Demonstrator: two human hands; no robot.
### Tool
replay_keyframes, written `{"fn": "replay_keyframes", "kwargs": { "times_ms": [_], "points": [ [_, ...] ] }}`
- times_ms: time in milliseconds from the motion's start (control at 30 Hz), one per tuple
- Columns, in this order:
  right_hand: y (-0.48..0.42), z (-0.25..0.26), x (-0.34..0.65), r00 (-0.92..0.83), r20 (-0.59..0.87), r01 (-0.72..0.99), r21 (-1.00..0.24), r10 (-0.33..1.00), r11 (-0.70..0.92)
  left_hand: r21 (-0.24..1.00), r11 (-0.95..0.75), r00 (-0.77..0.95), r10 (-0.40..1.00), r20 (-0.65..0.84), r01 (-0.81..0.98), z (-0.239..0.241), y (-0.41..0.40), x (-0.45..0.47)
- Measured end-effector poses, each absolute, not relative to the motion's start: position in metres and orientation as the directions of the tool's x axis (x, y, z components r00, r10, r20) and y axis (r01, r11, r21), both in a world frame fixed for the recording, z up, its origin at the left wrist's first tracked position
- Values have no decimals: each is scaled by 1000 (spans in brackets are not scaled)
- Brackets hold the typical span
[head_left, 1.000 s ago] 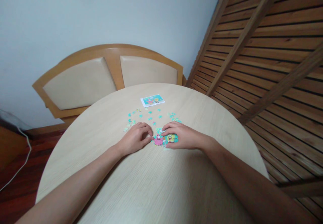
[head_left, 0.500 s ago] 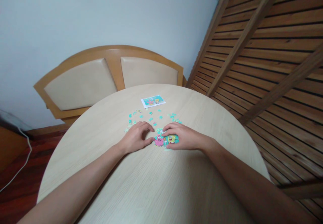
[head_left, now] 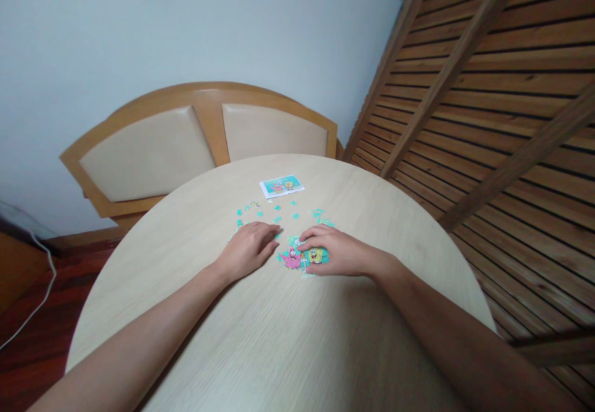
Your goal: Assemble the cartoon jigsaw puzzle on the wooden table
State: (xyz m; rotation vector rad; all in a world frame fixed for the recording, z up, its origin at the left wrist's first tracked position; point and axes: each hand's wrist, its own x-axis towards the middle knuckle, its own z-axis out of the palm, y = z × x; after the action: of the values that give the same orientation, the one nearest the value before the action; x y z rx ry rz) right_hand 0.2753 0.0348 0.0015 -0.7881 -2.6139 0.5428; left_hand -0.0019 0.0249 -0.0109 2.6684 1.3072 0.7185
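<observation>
Two hands lay flat mid-surface: right hand (head_left: 337, 252) pressed spread fingers on the joined puzzle patch (head_left: 304, 256); left hand (head_left: 246, 249) rested open just beside it, near loose pieces (head_left: 279, 215).

On the round tabletop (head_left: 279, 337), the right hand (head_left: 337, 252) rests on the joined puzzle section (head_left: 304, 256); the left hand (head_left: 246, 249) lies flat beside it, loose pieces (head_left: 279, 214) and a reference card (head_left: 281, 185) beyond.
</observation>
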Motion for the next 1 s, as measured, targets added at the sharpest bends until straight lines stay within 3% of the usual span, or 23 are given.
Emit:
{"fn": "replay_keyframes", "kwargs": {
  "times_ms": [233, 400, 667, 1000],
  "points": [
    [34, 2, 275, -781, 218, 447, -460, 586, 767, 357, -567, 441, 815, 376, 742, -18, 30, -2],
    [34, 4, 275, -780, 218, 448, -461, 587, 766, 468, -603, 491, 798, 350, 647, -19, 30, -4],
    [35, 1, 275, -781, 226, 439, -464, 582, 769, 377, -607, 494, 792, 359, 700, -15, 28, -4],
    [33, 2, 275, -775, 214, 454, -465, 595, 760, 475, -601, 477, 799, 366, 642, -20, 30, -1]
  ]
}}
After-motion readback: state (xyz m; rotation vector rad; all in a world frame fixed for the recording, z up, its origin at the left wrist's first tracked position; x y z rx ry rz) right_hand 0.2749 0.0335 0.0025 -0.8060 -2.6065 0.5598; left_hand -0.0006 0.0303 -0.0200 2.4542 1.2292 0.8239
